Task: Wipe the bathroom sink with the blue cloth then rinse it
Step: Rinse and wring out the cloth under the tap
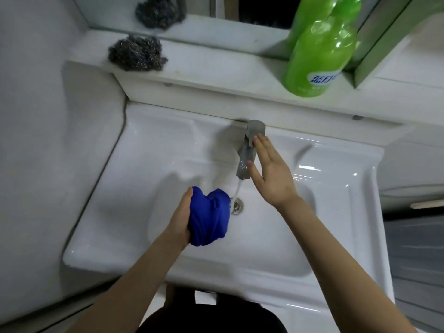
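The left hand [180, 219] holds the blue cloth [208, 217], bunched into a ball. Its fingers are curled under the bundle and mostly hidden by it, and only the thumb shows, at the top of the bundle. The cloth is over the basin, just left of the drain [237, 205], and its upper right edge touches the thin stream of water [236, 192] that falls from the tap [248, 152].

The right hand [269, 174] is flat and open, fingers [263, 146] straight and close together, holding nothing. It lies along the right side of the tap, and the fingertips touch the tap's upper part.

The sink [134, 169] is white and glossy, with light reflections on its right rim. Behind it runs a white shelf [216, 68] below a mirror. A grey steel-wool scourer [137, 55] sits at the left end of the shelf, and a green bottle [319, 58] stands at the right. A pale grey wall [48, 116] closes the left side.
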`<state>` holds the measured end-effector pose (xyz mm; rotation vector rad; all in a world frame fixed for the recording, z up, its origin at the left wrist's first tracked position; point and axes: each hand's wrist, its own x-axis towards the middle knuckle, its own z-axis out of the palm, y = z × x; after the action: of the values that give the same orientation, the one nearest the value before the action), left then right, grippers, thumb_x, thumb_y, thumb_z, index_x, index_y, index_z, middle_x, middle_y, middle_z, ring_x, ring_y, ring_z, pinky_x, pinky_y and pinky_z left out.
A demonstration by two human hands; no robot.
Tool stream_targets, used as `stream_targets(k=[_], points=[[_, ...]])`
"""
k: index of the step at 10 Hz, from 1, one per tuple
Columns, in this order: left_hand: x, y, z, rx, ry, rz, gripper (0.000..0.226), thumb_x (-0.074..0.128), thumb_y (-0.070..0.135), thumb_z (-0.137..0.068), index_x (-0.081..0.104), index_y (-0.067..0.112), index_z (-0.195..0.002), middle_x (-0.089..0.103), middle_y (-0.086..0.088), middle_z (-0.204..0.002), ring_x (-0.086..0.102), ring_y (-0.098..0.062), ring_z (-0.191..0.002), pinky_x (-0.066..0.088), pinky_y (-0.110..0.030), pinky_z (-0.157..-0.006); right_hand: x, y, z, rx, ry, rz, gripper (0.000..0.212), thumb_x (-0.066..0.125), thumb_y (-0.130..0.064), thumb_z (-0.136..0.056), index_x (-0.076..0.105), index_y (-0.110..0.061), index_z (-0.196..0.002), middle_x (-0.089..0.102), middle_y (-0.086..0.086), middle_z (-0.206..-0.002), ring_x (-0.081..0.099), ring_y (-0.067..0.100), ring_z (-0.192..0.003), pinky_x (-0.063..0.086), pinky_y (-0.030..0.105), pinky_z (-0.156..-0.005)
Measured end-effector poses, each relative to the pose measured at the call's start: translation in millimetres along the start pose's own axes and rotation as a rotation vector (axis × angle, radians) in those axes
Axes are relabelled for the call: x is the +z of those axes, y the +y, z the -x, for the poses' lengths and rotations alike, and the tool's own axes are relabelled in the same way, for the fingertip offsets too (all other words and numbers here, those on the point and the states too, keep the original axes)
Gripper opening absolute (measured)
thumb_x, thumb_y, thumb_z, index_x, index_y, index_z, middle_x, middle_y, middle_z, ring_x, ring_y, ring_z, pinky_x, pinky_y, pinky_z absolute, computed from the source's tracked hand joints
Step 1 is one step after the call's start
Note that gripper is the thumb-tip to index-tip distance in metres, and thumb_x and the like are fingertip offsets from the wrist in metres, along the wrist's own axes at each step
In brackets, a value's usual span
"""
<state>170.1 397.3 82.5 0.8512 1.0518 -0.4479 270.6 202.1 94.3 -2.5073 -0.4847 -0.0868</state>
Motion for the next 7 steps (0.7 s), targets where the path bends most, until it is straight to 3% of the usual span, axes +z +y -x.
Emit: stream_targets(k=[1,2,3,4,5,6,7], points=[[1,7,7,-0.09,-0.149,0.11,0.022,0.059,0.037,-0.089,0.045,0.022,-0.079,0.045,0.006,-0.075,0.049,-0.012,-0.064,0.045,-0.024,-0.059,13,8,10,-0.015,-0.036,0.039,0.058,0.043,-0.03,-0.098,0.031,-0.006,-0.15,0.028,0.011,-0.158,0.022,0.024,-0.147,0.024,0.036,-0.119],[4,13,15,0.027,-0.107,0.107,0.031,0.046,0.051,-0.096,0.054,0.021,-0.093,0.058,-0.001,-0.091,0.057,-0.016,-0.081,0.049,-0.03,-0.073,14,8,23,-0.028,-0.078,0.036,0.062,0.047,-0.03,-0.095,0.028,-0.011,-0.151,0.028,0.006,-0.158,0.023,0.023,-0.147,0.026,0.036,-0.118],[10,25,41,0.035,-0.213,0.043,0.033,0.047,0.045,-0.094,0.056,0.016,-0.081,0.06,0.002,-0.078,0.058,-0.012,-0.072,0.047,-0.024,-0.073,1,-21,39,0.357,0.178,-0.431,0.046,0.058,-0.028,-0.093,0.05,-0.02,-0.137,0.054,-0.008,-0.138,0.046,0.011,-0.13,0.037,0.028,-0.108],[13,36,48,0.129,-0.266,-0.142,0.05,0.058,0.061,-0.085,0.074,0.014,-0.094,0.076,-0.004,-0.099,0.073,-0.019,-0.087,0.052,-0.035,-0.084,-5,-47,64,0.68,-0.023,-1.068,0.051,0.061,-0.051,-0.084,0.062,-0.016,-0.121,0.068,0.003,-0.118,0.06,0.025,-0.117,0.046,0.04,-0.103],[26,38,57,0.205,-0.233,-0.335,0.054,0.06,0.066,-0.081,0.073,0.018,-0.101,0.074,-0.003,-0.106,0.069,-0.021,-0.099,0.053,-0.035,-0.09,2,-63,87,0.743,-0.365,-1.62,0.062,0.044,-0.059,-0.093,0.051,-0.017,-0.138,0.057,0.009,-0.138,0.052,0.035,-0.128,0.038,0.058,-0.107],[44,31,54,0.45,-0.051,-0.551,0.059,0.054,0.065,-0.079,0.061,0.008,-0.092,0.064,0.001,-0.089,0.062,-0.019,-0.087,0.049,-0.033,-0.08,3,-71,95,0.728,-0.384,-1.732,0.054,0.049,-0.045,-0.095,0.051,-0.012,-0.137,0.057,0.013,-0.137,0.053,0.035,-0.127,0.038,0.061,-0.106],[52,18,61,0.515,-0.121,-0.739,0.075,0.039,0.072,-0.07,0.056,0.005,-0.1,0.058,-0.006,-0.095,0.055,-0.021,-0.09,0.046,-0.038,-0.09,6,-66,100,0.682,-0.379,-1.602,0.053,0.064,-0.037,-0.089,0.052,-0.01,-0.134,0.061,0.015,-0.132,0.058,0.034,-0.121,0.044,0.06,-0.101]])
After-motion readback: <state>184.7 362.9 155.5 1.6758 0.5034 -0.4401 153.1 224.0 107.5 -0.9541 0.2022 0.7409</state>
